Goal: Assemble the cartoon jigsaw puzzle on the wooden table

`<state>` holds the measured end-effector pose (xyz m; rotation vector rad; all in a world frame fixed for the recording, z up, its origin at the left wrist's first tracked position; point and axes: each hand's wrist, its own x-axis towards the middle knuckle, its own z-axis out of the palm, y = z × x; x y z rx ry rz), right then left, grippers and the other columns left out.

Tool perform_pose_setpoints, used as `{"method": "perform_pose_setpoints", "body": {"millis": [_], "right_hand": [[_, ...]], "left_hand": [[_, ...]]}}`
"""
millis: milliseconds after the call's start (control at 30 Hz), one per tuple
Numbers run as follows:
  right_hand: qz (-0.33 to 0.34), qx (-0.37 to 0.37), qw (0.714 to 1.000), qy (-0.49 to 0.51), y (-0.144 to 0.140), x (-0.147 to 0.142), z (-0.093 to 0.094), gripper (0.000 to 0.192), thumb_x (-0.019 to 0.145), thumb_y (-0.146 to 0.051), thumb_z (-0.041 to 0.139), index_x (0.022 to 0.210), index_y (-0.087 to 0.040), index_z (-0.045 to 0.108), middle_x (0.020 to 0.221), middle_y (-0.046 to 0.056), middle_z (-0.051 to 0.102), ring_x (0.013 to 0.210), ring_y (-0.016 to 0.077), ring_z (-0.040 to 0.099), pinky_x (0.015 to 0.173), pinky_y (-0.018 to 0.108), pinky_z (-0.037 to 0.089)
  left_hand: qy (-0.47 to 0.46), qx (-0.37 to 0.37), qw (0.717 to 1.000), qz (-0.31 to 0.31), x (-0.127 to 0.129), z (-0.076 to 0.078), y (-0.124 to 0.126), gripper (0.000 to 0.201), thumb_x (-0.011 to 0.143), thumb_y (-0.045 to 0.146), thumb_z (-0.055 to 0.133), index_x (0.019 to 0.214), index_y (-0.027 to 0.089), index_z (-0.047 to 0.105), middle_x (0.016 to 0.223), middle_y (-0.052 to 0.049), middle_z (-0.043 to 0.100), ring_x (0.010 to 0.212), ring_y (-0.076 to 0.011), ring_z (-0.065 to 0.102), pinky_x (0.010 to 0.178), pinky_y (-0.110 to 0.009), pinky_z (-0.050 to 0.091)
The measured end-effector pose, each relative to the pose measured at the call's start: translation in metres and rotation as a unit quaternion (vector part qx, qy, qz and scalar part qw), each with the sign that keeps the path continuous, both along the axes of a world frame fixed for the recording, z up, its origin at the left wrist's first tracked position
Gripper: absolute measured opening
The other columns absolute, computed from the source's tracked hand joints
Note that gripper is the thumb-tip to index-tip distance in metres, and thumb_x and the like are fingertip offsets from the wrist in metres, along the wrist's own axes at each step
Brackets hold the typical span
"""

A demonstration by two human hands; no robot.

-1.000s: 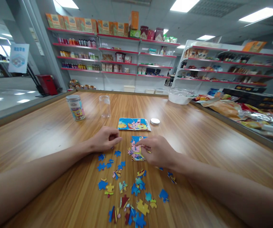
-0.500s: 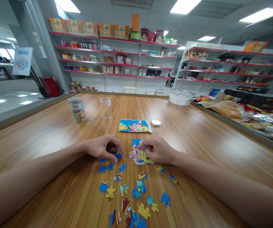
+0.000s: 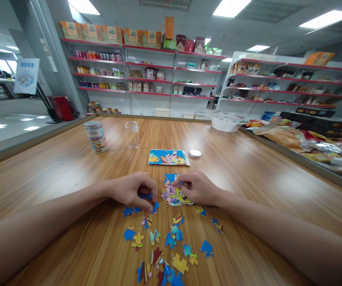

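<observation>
Fingers bent, my left hand [image 3: 136, 190] hovers low over loose blue pieces. Its thumb and fingertips close round a blue puzzle piece [image 3: 155, 207], which is partly hidden. To its right, a block of joined puzzle pieces [image 3: 171, 192] shows pink and yellow cartoon figures on blue. My right hand [image 3: 199, 188] rests on this block, index fingertip pressed on it and the other fingers curled, covering its right part. Nearer me lie several loose pieces, among them a yellow piece [image 3: 180, 263] and a blue piece [image 3: 207, 248].
A picture card [image 3: 169, 157] lies beyond the joined pieces, with a white round lid [image 3: 195, 153] beside it. Back left stand a printed can [image 3: 96, 138] and a clear jar [image 3: 132, 136]. A white basin [image 3: 227, 122] and packaged snacks [image 3: 290, 137] are at the right.
My left hand has shifted slightly right and towards me, its fingertips now at a blue piece that lay apart from them before. My right hand stays on the joined pieces.
</observation>
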<state>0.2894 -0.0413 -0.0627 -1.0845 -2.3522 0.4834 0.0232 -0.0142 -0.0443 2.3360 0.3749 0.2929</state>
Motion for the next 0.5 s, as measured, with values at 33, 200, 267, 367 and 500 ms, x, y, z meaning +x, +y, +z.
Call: {"method": "perform_pose_setpoints", "body": {"millis": [33, 200, 267, 367, 500], "right_hand": [[0.002, 0.002, 1.000, 0.000, 0.000, 0.000, 0.000, 0.029, 0.075, -0.011, 0.054, 0.093, -0.016, 0.076, 0.052, -0.003, 0.050, 0.046, 0.0092, 0.039, 0.048, 0.022, 0.026], [0.000, 0.005, 1.000, 0.000, 0.000, 0.001, -0.001, 0.027, 0.076, -0.011, 0.054, 0.092, -0.017, 0.076, 0.052, -0.004, 0.049, 0.046, 0.0091, 0.040, 0.048, 0.022, 0.027], [-0.003, 0.004, 1.000, -0.004, 0.000, 0.001, 0.000, 0.028, 0.076, -0.011, 0.054, 0.092, -0.016, 0.075, 0.052, -0.004, 0.049, 0.046, 0.0091, 0.040, 0.048, 0.022, 0.027], [-0.005, 0.000, 1.000, -0.008, 0.000, 0.001, 0.001, 0.028, 0.075, -0.010, 0.054, 0.093, -0.016, 0.075, 0.053, -0.003, 0.052, 0.046, 0.0091, 0.041, 0.048, 0.022, 0.026], [-0.001, 0.004, 1.000, -0.009, 0.000, 0.000, 0.000, 0.028, 0.075, -0.010, 0.054, 0.093, -0.016, 0.075, 0.053, -0.003, 0.052, 0.047, 0.0094, 0.041, 0.048, 0.022, 0.027]], "left_hand": [[-0.001, 0.002, 1.000, 0.007, 0.000, -0.001, 0.000, 0.024, 0.079, 0.037, 0.079, 0.085, 0.015, 0.071, 0.071, -0.001, 0.059, 0.061, -0.0117, 0.046, 0.052, -0.023, 0.034], [-0.003, -0.017, 1.000, 0.015, 0.001, -0.005, -0.001, 0.025, 0.078, 0.036, 0.079, 0.080, 0.013, 0.070, 0.066, 0.000, 0.055, 0.059, -0.0107, 0.043, 0.050, -0.022, 0.032], [-0.011, -0.059, 0.998, 0.016, -0.001, -0.006, 0.002, 0.026, 0.080, 0.037, 0.076, 0.077, 0.012, 0.068, 0.064, 0.000, 0.053, 0.057, -0.0103, 0.043, 0.049, -0.021, 0.031], [-0.029, -0.129, 0.991, 0.033, -0.008, -0.004, 0.010, 0.032, 0.084, 0.041, 0.071, 0.077, 0.011, 0.066, 0.062, 0.001, 0.053, 0.055, -0.0097, 0.043, 0.048, -0.021, 0.031], [-0.034, -0.113, 0.993, 0.026, -0.020, 0.001, 0.024, 0.032, 0.085, 0.043, 0.071, 0.087, 0.011, 0.069, 0.075, -0.004, 0.060, 0.063, -0.0118, 0.050, 0.054, -0.022, 0.039]]}}
